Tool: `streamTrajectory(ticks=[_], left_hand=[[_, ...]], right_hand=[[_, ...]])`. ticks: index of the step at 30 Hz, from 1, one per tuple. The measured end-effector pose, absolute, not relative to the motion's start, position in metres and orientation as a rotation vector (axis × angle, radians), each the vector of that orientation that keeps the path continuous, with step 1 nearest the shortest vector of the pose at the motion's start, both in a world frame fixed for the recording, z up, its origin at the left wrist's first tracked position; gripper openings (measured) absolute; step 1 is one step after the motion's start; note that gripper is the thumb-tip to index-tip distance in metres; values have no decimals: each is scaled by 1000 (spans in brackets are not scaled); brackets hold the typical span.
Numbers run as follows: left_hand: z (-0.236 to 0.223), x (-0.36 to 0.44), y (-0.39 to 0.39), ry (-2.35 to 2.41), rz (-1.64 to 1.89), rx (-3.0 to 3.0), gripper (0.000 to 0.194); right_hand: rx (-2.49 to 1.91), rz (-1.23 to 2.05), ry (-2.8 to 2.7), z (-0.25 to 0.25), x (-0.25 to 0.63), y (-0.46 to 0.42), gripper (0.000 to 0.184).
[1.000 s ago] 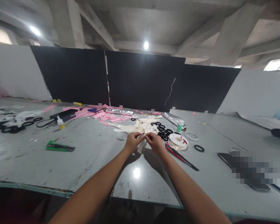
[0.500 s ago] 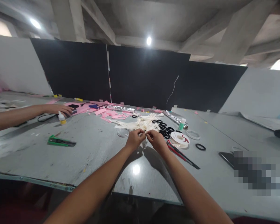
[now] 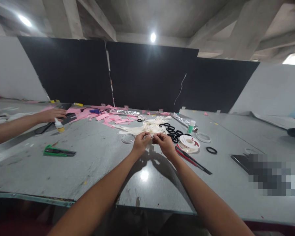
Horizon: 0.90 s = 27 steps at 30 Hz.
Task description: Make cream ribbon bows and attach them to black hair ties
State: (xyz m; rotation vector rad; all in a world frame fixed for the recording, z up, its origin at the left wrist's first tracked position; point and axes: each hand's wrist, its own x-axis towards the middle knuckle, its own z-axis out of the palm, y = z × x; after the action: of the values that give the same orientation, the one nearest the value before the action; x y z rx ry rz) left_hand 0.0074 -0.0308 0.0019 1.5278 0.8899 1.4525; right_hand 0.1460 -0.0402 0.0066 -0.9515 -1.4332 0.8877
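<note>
My left hand (image 3: 140, 144) and my right hand (image 3: 164, 143) meet above the table, fingertips pinched close together. Between them is a small pale piece that looks like ribbon (image 3: 149, 144), mostly hidden by the fingers. Just behind lies a tangled heap of cream printed ribbon (image 3: 149, 126). Several black rings (image 3: 172, 130) are piled beside the heap on the right. A white ribbon spool (image 3: 186, 141) and a red-and-black box cutter (image 3: 193, 159) lie close to my right hand. Near my left hand rests a clear roll of tape (image 3: 128, 138).
At left, another person's hand (image 3: 53, 115) reaches past a small glue bottle (image 3: 59, 125). A green box cutter (image 3: 59, 151) lies nearer. Pink scraps (image 3: 115, 117) and foil-wrapped strips (image 3: 184, 121) line the back. A green-and-white bottle (image 3: 191, 126) stands at right, with a black ring (image 3: 211, 150) nearby.
My fingers have shifted slightly around the small piece, still close together. The view has turned a little to the right. The other person's hand stays near the dark object at left.
</note>
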Motion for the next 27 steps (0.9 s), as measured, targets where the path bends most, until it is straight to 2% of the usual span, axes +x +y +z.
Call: streamTrajectory(ticks=[7, 14, 27], left_hand=[[3, 6, -32, 990, 1476, 1599, 19], [2, 8, -37, 1167, 1528, 1780, 16], [3, 8, -40, 1172, 1499, 1875, 19]], right_hand=[[-1159, 310, -1674, 13, 149, -51, 20], [-1244, 169, -1765, 12, 147, -55, 17], [-1338, 101, -1847, 18, 146, -59, 19]])
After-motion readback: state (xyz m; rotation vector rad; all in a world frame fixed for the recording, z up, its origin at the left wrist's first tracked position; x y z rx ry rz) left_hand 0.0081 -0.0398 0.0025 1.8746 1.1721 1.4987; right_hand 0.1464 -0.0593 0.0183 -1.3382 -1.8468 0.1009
